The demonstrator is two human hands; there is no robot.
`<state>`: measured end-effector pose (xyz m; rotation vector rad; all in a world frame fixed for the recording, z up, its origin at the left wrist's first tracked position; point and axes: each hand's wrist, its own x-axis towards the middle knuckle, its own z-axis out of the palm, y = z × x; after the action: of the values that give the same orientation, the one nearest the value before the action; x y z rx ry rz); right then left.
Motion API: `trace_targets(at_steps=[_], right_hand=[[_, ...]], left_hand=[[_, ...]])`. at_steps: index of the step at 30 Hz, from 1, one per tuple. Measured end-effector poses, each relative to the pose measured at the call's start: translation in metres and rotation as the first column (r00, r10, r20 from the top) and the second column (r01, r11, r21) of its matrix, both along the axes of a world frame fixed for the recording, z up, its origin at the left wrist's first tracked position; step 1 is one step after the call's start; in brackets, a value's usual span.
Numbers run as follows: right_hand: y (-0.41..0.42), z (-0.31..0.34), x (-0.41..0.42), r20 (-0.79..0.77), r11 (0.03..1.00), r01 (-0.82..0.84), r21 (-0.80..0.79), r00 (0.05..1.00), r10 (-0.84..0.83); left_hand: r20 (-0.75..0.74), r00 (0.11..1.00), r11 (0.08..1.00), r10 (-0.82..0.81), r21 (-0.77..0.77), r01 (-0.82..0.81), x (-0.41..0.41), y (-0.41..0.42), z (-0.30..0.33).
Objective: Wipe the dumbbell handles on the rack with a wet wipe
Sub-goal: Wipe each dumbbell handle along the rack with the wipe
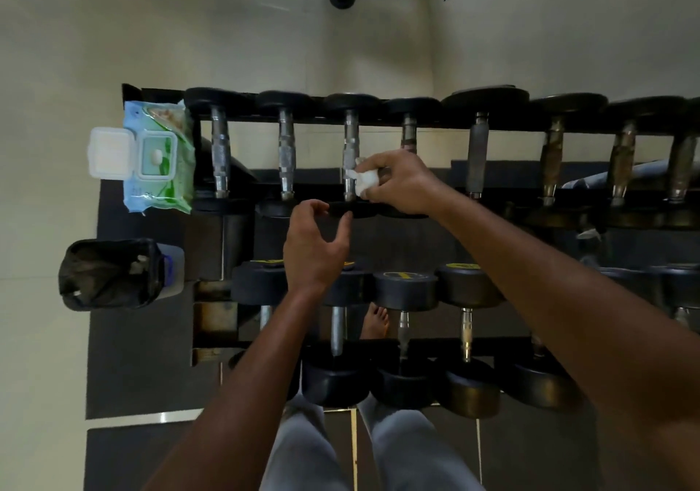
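Several dumbbells lie across the black rack (447,122), upper row and lower row. My right hand (401,183) grips a crumpled white wet wipe (364,182) against the lower part of the third metal handle (350,142) from the left on the upper row. My left hand (314,248) hovers just in front of that dumbbell's near black head (350,208), fingers loosely curved and holding nothing. Handles further right look rusty.
A pack of wet wipes (159,157) with its lid flipped open rests at the rack's left end. Below it on the floor stands a bin lined with a black bag (110,274). My legs and a bare foot (375,320) show under the lower row.
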<state>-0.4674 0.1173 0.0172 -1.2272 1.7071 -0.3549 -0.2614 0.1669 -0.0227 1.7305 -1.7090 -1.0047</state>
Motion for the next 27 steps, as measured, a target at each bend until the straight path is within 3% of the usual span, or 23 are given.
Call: trace_targets(at_steps=[2,6,11,16,19,21,27], right_hand=[[-0.002,-0.008,0.002,-0.122,0.984,-0.145,-0.100,0.984,0.133],[-0.007,-0.019,0.006,-0.428,0.833,-0.481,-0.274,0.836,0.343],[-0.029,-0.022,0.007,-0.629,0.673,-0.689,-0.269,0.655,0.419],[-0.053,-0.019,0.036,-0.691,0.605,-0.775,-0.181,0.538,0.482],[-0.051,-0.011,0.028,-0.648,0.664,-0.737,-0.125,0.568,0.508],[-0.040,-0.006,0.020,-0.578,0.730,-0.674,-0.110,0.641,0.504],[-0.009,-0.023,0.010,-0.426,0.950,-0.313,0.007,0.858,0.286]], left_hand=[[0.009,1.000,1.000,0.003,0.023,-0.004,-0.004,0.004,-0.006],[0.011,0.999,0.999,0.031,0.031,-0.032,-0.006,0.008,-0.013],[0.012,0.999,0.999,0.048,0.017,-0.048,-0.006,0.006,-0.015],[0.021,1.000,1.000,0.019,0.019,-0.020,-0.004,0.005,-0.016],[0.023,1.000,1.000,0.014,0.027,-0.015,-0.004,0.005,-0.013],[0.027,1.000,0.999,0.017,0.041,-0.018,-0.004,0.004,-0.011],[0.022,1.000,0.998,-0.006,0.064,0.005,-0.002,0.003,-0.012]])
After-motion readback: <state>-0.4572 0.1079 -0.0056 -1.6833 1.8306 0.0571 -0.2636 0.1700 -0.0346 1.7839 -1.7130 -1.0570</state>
